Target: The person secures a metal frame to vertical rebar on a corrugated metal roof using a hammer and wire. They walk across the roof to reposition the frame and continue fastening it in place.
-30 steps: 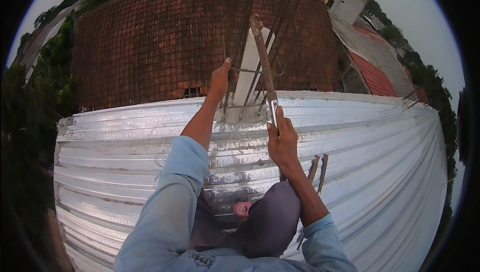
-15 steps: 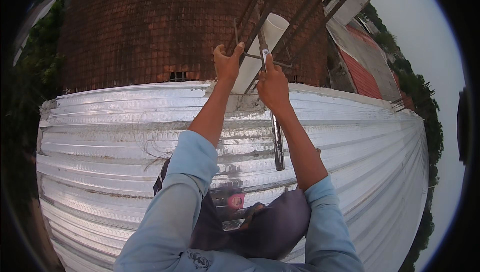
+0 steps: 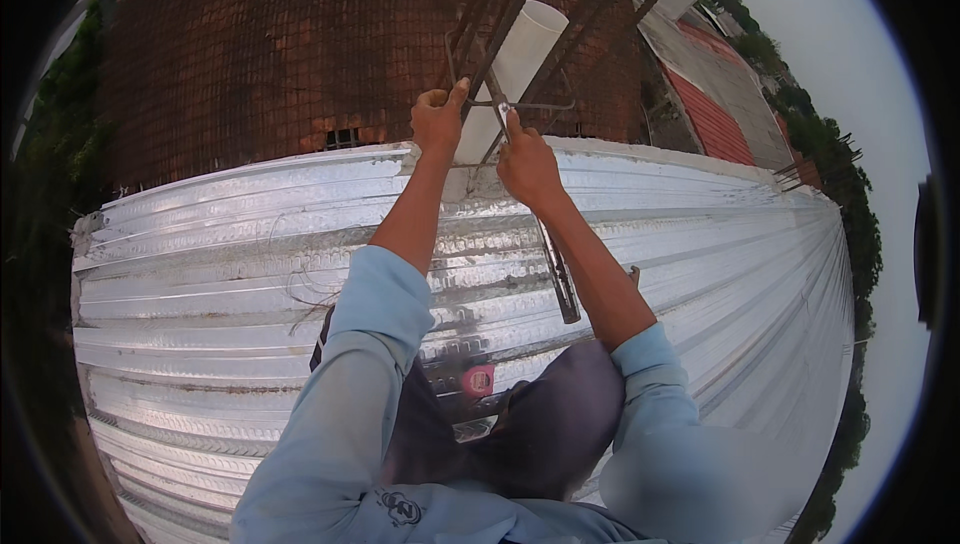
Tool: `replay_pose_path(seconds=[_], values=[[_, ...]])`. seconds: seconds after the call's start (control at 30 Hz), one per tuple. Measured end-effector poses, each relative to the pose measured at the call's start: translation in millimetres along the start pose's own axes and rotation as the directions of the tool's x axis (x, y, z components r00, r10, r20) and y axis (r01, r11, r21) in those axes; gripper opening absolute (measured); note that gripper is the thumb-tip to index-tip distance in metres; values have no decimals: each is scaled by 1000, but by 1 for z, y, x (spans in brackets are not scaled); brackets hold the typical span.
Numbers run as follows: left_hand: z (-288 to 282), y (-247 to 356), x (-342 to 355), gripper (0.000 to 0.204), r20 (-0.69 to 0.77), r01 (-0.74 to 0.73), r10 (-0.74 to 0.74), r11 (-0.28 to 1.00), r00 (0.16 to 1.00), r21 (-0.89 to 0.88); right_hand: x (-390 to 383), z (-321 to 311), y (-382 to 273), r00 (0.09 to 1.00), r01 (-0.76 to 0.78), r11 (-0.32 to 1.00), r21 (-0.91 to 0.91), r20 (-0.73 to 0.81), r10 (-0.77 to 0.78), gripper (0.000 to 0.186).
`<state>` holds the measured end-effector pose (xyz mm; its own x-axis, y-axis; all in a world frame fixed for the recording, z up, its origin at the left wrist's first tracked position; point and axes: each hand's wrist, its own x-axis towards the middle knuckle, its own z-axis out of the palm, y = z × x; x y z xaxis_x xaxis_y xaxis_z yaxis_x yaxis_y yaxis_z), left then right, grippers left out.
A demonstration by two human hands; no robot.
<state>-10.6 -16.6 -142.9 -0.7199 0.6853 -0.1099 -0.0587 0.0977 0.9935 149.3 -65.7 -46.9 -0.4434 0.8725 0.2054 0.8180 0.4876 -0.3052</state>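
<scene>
My left hand (image 3: 438, 119) is closed around the side of a bent steel stirrup (image 3: 548, 106), thumb up, beside the upright rebars (image 3: 580, 32). In my right hand (image 3: 530, 168) is a long metal bar tool (image 3: 556, 269), gripped near its upper end. That upper end meets the stirrup or a rebar; exactly how they join is too small to tell. Below my right forearm the tool's dark lower end hangs tilted over the metal decking. Just behind my hands a white plastic pipe (image 3: 522, 52) slants up among the rebars.
Ribbed shiny metal decking (image 3: 230, 244) spreads beneath me. A pink tape measure (image 3: 479, 381) lies on it between my legs. Beyond the deck's far edge is a red-brown tiled roof (image 3: 250, 54). More rebar ends (image 3: 800, 176) stick out at the right edge.
Both hands appear slightly farther left and higher, along with the whole scene. The bar tool has tilted more, its lower end swung to the right. Both grips stay the same.
</scene>
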Motion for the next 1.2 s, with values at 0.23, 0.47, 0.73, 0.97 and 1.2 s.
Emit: replay_pose_path(seconds=[0.23,0.47,0.73,0.97,1.2], values=[[-21,-5,19,88,103,-7,-1,997,995,72,10,-31,-7,999,50,989,140,-12,-49,57],[-25,0,3,90,159,69,-69,998,985,4,6,3,15,997,11,998,67,81,-17,56],[-7,-1,-3,58,275,-59,105,984,956,-171,-97,-19,63,981,108,932,345,-188,-44,52],[21,-20,6,57,264,-70,172,932,949,-356,-155,-12,100,901,97,977,191,-433,-4,55],[23,-23,12,61,261,-29,117,948,958,-316,-91,-15,94,957,-86,980,177,-260,131,57]])
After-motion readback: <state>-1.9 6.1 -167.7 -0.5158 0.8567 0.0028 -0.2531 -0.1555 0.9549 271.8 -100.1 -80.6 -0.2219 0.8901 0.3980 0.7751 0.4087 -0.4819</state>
